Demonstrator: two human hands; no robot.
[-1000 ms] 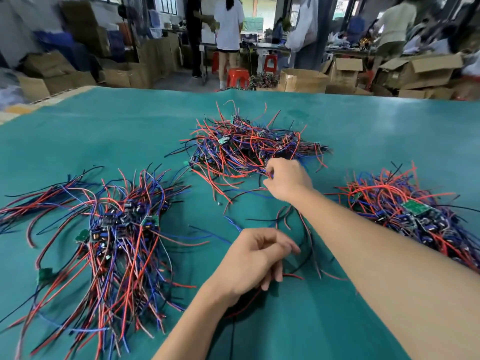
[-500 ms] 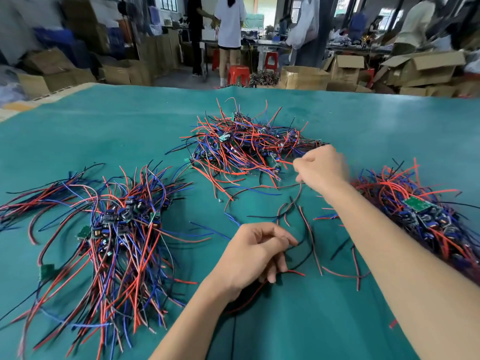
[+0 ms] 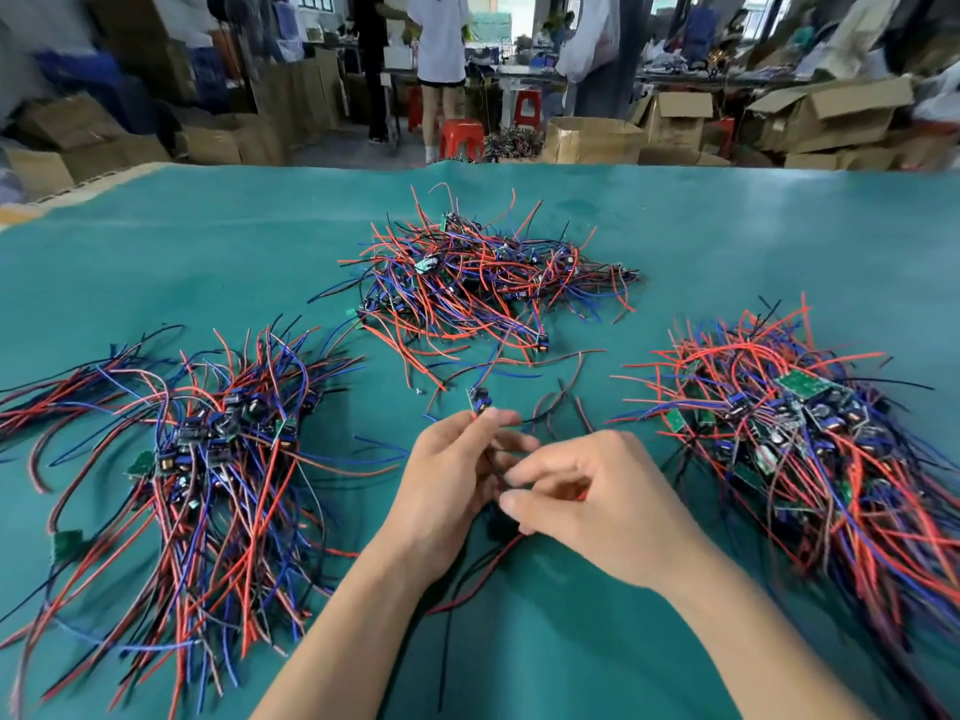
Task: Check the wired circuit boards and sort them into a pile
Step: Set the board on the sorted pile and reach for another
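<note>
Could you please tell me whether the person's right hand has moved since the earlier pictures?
Yes. The right hand has drawn back from the far tangled pile of red, blue and black wired boards toward the person, and now meets the left hand.

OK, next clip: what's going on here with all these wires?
A person is sorting wired circuit boards on a green table. Both hands meet in front of them: the left hand holds one small wired board up by its leads, and the right hand pinches the wires just below it. Three heaps of boards with red, blue and black leads lie around: a left pile, a far pile and a right pile. The held board has not been put on any pile yet.
</note>
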